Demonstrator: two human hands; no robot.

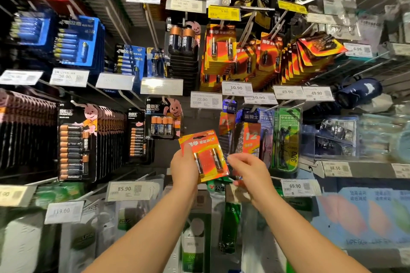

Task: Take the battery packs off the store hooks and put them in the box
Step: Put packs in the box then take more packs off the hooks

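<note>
An orange-red battery pack (205, 154) with two black cells is held up in front of the display, off the hooks. My left hand (184, 167) grips its left edge, thumb on the card front. To its right, my right hand (248, 169) has its fingers curled loosely by the pack's lower right corner; whether it touches the card I cannot tell. More packs of the same orange kind (219, 49) hang in rows on the hooks above. No box is in view.
Black Duracell packs (163, 118) hang just above my left hand, with bigger ones (76, 142) at the left. Blue packs (76, 42) fill the upper left. Price tags (236, 88) stick out on the hook ends. Green-packed goods (230, 226) hang below my arms.
</note>
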